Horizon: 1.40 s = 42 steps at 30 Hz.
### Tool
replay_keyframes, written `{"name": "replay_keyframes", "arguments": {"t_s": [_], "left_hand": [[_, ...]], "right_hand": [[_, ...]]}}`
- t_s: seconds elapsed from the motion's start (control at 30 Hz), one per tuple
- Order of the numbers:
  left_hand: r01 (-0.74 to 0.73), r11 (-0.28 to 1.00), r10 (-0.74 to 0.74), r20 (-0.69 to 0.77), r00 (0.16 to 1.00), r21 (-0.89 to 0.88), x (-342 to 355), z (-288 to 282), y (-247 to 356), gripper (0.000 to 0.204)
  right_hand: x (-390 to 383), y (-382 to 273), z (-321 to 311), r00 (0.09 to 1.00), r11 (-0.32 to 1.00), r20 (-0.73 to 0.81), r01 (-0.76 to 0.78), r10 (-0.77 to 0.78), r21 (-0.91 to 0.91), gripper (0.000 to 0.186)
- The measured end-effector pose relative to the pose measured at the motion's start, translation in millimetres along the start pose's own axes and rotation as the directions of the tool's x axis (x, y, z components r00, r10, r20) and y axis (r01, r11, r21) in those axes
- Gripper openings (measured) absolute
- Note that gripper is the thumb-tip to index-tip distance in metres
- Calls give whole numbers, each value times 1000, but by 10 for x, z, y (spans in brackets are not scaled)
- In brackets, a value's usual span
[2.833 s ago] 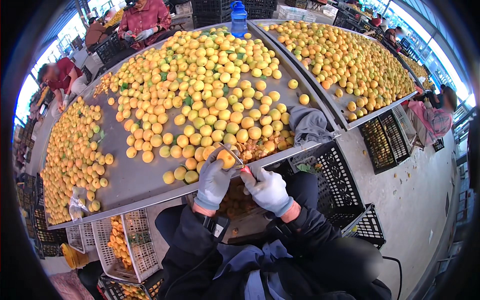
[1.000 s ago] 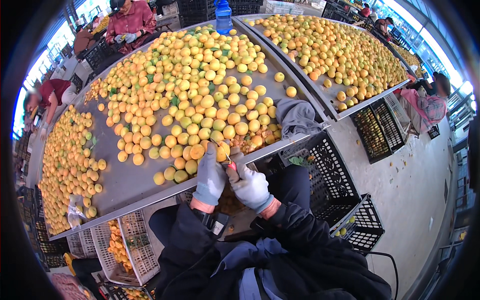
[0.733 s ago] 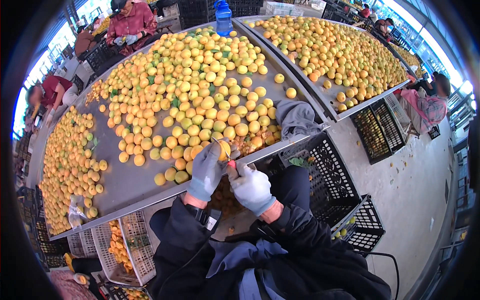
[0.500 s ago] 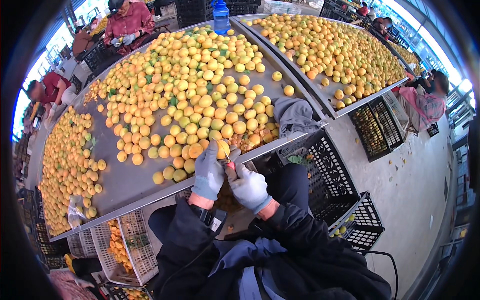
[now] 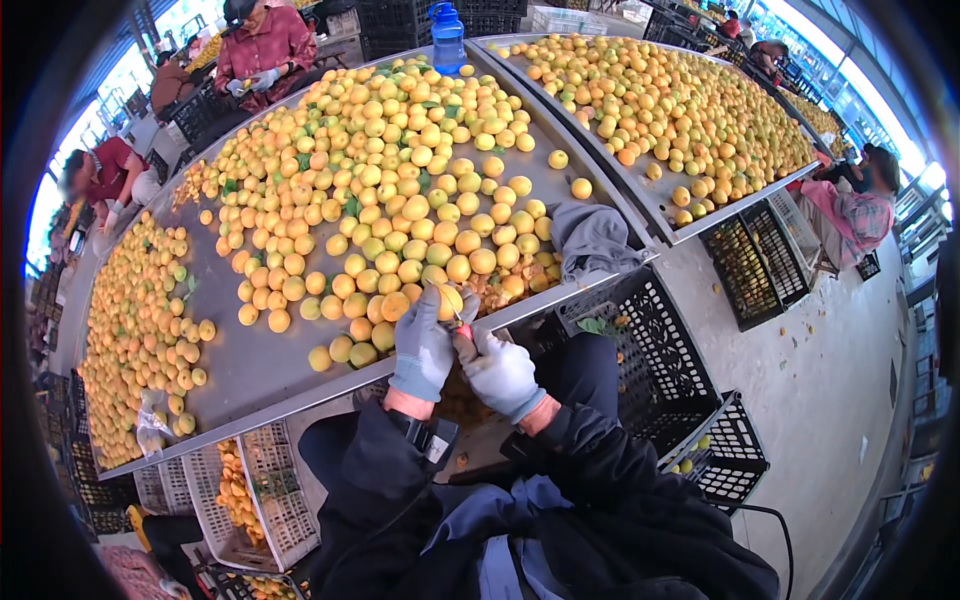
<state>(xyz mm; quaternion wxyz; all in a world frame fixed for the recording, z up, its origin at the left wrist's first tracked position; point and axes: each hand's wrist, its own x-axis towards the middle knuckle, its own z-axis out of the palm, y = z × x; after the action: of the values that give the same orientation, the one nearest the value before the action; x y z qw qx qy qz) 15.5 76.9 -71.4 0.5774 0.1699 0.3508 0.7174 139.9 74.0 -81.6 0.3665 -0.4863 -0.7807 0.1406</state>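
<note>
My left hand [image 5: 424, 345], in a grey-white glove, is closed round a yellow apricot [image 5: 449, 300] at the table's near edge. In my right hand [image 5: 500, 378], gloved too, is a small red-handled tool [image 5: 464, 330] with a thin metal tip touching or very near the fruit; whether the tip is a blade cannot be made out. Many loose apricots [image 5: 400, 215] are heaped on the metal table [image 5: 260, 365] beyond my hands. Right beside the held fruit lies a pile of torn, browned apricot pieces [image 5: 512, 283].
A grey cloth [image 5: 597, 238] lies on the table's right edge, and a blue bottle [image 5: 447, 40] stands at the far edge. Black crates [image 5: 650, 345] sit by my right leg; a white crate [image 5: 275, 485] with orange pieces is at lower left. Several people work around the tables.
The view has shifted slightly, so the scene sits a little lower and to the right. My hands keep nearly the same hold on the apricot and the red-handled tool.
</note>
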Motion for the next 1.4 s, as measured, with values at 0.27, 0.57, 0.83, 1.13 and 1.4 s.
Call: {"name": "replay_keyframes", "arguments": {"t_s": [0.27,0.57,0.83,1.13,1.4], "left_hand": [[-98,995,98,43,994,-9,35,35,14,45],[-30,1000,30,-41,999,-2,72,-82,-106,44],[27,999,-22,-159,987,31,118,77,-38,47],[101,994,-93,-147,985,44,197,-112,8,45],[139,990,-139,-119,983,-2,180,-126,118,42]], "right_hand": [[63,94,-33,998,997,-20,64,-63,38,32],[80,115,4,995,999,98,33,-31,-17,38],[228,254,124,979,994,183,97,-88,-41,39],[391,53,-171,733,658,663,-575,152,486,49],[459,-19,-283,553,391,814,-799,179,457,47]]}}
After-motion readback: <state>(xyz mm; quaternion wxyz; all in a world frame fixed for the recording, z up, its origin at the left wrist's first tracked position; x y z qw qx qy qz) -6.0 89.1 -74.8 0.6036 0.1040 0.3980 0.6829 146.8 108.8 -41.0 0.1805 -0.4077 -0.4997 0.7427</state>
